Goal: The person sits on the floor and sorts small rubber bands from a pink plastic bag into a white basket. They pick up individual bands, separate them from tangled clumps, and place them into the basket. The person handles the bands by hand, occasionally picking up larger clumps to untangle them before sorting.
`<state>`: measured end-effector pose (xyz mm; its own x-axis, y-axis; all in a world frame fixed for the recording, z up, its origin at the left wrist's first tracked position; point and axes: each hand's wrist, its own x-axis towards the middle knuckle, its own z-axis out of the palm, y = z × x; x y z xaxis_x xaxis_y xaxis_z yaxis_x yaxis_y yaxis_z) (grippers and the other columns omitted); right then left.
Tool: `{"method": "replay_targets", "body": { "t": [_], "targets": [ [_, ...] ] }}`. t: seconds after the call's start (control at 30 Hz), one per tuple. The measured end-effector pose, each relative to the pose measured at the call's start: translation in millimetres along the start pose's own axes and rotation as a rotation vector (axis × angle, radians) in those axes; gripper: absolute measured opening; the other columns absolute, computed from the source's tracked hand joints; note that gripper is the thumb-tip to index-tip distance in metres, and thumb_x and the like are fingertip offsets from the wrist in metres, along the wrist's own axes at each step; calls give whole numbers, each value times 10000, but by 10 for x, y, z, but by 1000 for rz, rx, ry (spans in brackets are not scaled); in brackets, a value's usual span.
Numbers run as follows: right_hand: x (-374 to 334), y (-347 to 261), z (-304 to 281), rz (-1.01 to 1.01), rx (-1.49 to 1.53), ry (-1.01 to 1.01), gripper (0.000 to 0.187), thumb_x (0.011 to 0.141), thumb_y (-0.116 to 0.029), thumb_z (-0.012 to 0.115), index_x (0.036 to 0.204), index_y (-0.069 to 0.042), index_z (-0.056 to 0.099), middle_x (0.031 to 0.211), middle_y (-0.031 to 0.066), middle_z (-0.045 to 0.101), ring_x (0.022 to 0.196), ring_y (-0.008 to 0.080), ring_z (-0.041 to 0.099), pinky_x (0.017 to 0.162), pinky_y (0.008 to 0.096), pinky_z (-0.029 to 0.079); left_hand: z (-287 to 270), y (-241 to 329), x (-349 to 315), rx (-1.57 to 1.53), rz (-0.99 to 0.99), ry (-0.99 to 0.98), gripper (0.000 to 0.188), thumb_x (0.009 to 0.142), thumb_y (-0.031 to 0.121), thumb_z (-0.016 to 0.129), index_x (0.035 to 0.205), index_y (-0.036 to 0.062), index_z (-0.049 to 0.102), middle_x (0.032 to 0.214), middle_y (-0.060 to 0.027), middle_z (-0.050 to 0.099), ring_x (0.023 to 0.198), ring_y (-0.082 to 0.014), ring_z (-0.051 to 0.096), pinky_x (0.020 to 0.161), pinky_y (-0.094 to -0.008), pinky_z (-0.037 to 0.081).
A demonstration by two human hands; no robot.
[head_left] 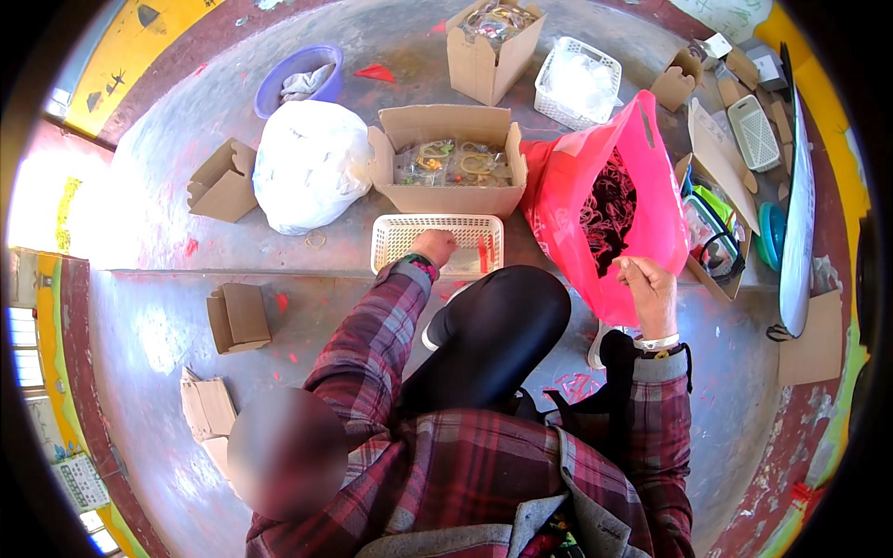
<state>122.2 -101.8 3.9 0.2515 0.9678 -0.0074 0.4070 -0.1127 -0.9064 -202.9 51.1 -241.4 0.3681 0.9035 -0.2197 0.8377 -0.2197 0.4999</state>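
Observation:
My left hand point(434, 247) is closed over a cream plastic basket point(381, 244), near its front rim. Whatever its curled fingers hold is hidden. Red strips point(486, 253) lie in the basket's right part. At the near side of an upright pink plastic bag point(567, 200), my right hand point(648, 286) is raised with thumb and forefinger pinched together. Anything between those fingertips is too small to make out. Inside the bag's open mouth shows a tangle of dark and pink stringy pieces point(609, 209).
Behind the basket stands an open cardboard box point(451, 199) of clear packets. A stuffed white bag point(312, 167) and purple tub point(298, 79) are at left. A taller box point(472, 67) and white basket point(579, 84) stand farther back. A filled carton point(721, 214) sits right. A step edge crosses the floor.

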Motion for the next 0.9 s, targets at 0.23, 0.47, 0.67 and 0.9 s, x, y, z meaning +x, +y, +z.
{"method": "replay_targets", "body": {
  "t": [0.23, 0.47, 0.67, 0.9],
  "targets": [
    [-19, 31, -6, 10, 60, 0, 193, 871, -115, 552, 880, 54, 644, 686, 46, 603, 670, 89, 564, 625, 230, 463, -68, 163, -82, 182, 76, -2, 202, 797, 255, 487, 773, 126, 641, 815, -137, 633, 816, -329, 603, 726, -440, 476],
    [-21, 27, -13, 39, 27, 0, 173, 852, -92, 557, 868, 54, 648, 681, 50, 611, 661, 90, 565, 625, 224, 462, -390, 359, -227, 189, 266, 64, 204, 825, 215, 489, 829, 84, 646, 813, -136, 642, 772, -301, 613, 699, -403, 486],
    [-39, 33, 22, -1, 152, -30, 175, 843, -93, 569, 875, 61, 645, 707, 61, 626, 671, 99, 575, 613, 223, 457, -1094, 1033, -540, -918, 75, -24, 189, 863, 128, 562, 898, -43, 635, 853, -103, 672, 814, -151, 627, 708, -277, 492],
    [-103, -201, -34, 20, 473, -122, 284, 856, -191, 603, 1024, 39, 612, 904, 59, 629, 839, 89, 556, 753, 223, 450, -1550, 2415, -732, -1580, 103, -167, 178, 868, 87, 554, 972, -52, 591, 898, -176, 648, 782, -198, 632, 729, -288, 507]
  ]
}}
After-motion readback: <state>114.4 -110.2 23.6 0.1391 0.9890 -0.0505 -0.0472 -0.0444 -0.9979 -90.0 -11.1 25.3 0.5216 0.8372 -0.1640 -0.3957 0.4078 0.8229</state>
